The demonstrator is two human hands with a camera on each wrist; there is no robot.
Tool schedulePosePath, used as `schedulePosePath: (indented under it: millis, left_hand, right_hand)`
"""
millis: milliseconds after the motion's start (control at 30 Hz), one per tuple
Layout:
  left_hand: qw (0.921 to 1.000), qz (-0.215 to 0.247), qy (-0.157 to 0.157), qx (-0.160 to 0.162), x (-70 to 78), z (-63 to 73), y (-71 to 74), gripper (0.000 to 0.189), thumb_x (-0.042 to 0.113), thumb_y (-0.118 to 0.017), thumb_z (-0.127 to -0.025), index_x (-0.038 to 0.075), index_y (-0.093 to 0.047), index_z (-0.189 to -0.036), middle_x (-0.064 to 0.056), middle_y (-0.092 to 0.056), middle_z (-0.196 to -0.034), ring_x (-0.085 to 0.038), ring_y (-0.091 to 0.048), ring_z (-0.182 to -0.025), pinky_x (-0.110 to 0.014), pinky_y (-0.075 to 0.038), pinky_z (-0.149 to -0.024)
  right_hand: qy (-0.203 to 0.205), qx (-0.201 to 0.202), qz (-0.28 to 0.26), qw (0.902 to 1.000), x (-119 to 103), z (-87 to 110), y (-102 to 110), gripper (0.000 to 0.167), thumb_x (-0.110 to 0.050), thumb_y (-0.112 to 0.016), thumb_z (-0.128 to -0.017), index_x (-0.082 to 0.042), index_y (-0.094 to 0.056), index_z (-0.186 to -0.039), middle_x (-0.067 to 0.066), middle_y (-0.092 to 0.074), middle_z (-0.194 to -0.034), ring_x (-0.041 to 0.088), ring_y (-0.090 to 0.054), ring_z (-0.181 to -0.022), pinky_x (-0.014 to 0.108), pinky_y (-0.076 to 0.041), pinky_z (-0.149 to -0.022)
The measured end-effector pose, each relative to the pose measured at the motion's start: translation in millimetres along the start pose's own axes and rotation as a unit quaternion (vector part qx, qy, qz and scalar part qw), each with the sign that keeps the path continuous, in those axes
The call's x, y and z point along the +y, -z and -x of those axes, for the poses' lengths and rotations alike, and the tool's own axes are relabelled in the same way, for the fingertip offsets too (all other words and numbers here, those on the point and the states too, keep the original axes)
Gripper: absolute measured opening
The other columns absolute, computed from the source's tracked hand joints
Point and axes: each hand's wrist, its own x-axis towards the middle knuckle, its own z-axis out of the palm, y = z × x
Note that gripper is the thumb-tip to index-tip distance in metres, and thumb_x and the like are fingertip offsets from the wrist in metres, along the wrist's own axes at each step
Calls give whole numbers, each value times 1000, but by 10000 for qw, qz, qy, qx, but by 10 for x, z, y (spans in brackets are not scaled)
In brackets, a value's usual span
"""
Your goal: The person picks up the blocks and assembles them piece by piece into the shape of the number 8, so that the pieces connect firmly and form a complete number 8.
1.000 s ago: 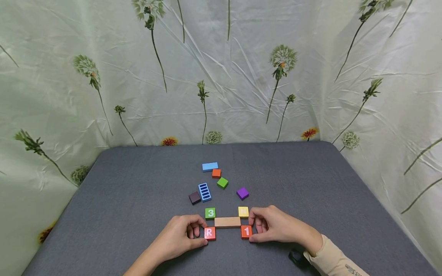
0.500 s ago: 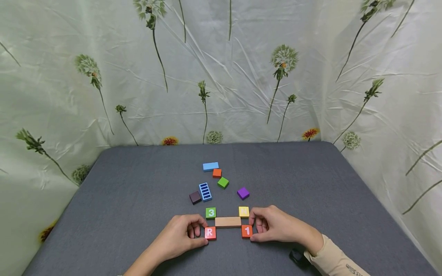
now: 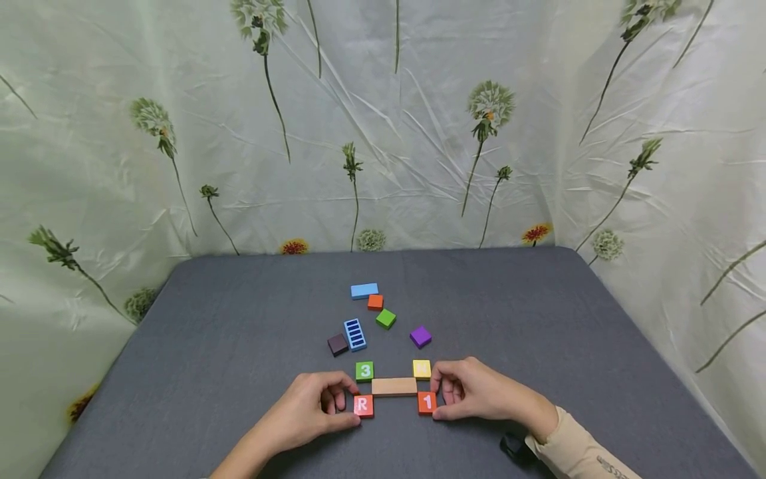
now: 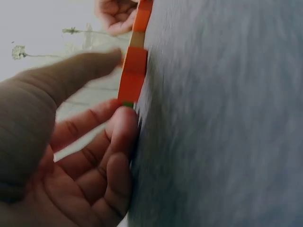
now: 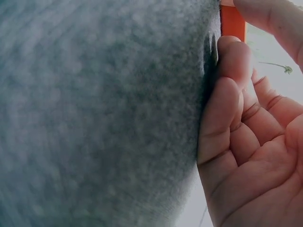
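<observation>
With thumb and index finger, my left hand (image 3: 311, 409) pinches a red letter block (image 3: 364, 406) marked R by its front and back edges. My right hand (image 3: 491, 396) holds an orange number block (image 3: 427, 404) marked 1 in the same way. Between and behind them lies a plain wooden plank block (image 3: 393, 387). A green block (image 3: 364, 372) with a 3 touches its far left corner, and a yellow letter block (image 3: 421, 370) its far right one. The left wrist view shows the red block (image 4: 131, 87) between thumb and finger; the right wrist view shows only part of the orange block (image 5: 233, 22).
Farther back on the grey table (image 3: 251, 313) lie a dark block (image 3: 338, 344), a blue window-patterned block (image 3: 355, 334), a purple block (image 3: 421, 336), a green block (image 3: 385, 319), an orange block (image 3: 375, 303) and a blue block (image 3: 364, 291). A black object (image 3: 513, 447) is by the right sleeve.
</observation>
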Motion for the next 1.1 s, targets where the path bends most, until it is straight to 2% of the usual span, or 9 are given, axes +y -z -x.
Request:
schedulePosePath:
  millis: [133, 200, 333, 500, 767, 900, 1100]
  left_hand:
    - [9993, 52, -369, 68, -14, 21, 64, 30, 33, -91, -87, 22, -74, -109, 8, -62, -82, 0, -55, -67, -22, -46, -60]
    - [9990, 28, -439, 100, -13, 27, 98, 28, 32, -90, -88, 22, -75, -109, 8, -62, -82, 0, -54, -67, -22, -46, -59]
    - [9991, -139, -344, 214, 18, 17, 181, 28, 29, -90, -89, 19, -75, -110, 9, -62, -83, -1, -54, -66, -23, -47, -58]
    - [9974, -468, -187, 520, 71, -17, 311, 28, 25, -89, -89, 15, -75, -111, 9, -62, -82, -2, -56, -68, -23, -47, -59]
    - [9880, -1178, -249, 972, 41, -118, 498, 27, 13, -89, -88, 16, -75, -112, 12, -61, -81, 0, -55, -68, -23, -47, -63]
    - [9837, -1457, -217, 1035, 13, -177, 569, 28, 14, -90, -87, 18, -76, -111, 12, -62, -80, 0, -55, -67, -23, -46, -63]
    - [9841, -1493, -83, 962, -31, -277, 627, 31, 13, -91, -86, 18, -76, -113, 9, -62, -80, -5, -54, -68, -24, -45, -61]
  right_hand:
    - [56, 18, -27, 10000, 9, -6, 1, 29, -29, -88, -91, -16, -65, -101, -17, -58, -75, -7, -50, -64, 16, -42, -58]
    - [116, 34, -12, 9999, 13, -12, 3, 29, -30, -88, -90, -15, -65, -101, -17, -57, -74, -7, -50, -64, 15, -42, -58]
    - [182, 55, -11, 9998, 17, -15, 6, 30, -30, -89, -90, -14, -65, -100, -17, -57, -74, -7, -49, -64, 15, -41, -58]
    - [130, 53, -93, 9999, 13, -11, 9, 31, -30, -89, -90, -13, -66, -99, -16, -56, -74, -7, -48, -63, 15, -39, -58]
    - [-2, -72, -259, 9996, 11, -20, 23, 31, -28, -89, -90, -10, -65, -98, -14, -58, -74, -6, -49, -65, 15, -39, -58]
    - [-1, -105, -310, 9995, 19, -23, 28, 31, -28, -90, -89, -10, -66, -98, -14, -59, -74, -6, -50, -65, 14, -40, -59]
    - [-59, -114, -417, 9990, 23, -21, 31, 30, -27, -90, -89, -9, -67, -97, -13, -59, -75, -5, -50, -65, 14, -41, -60]
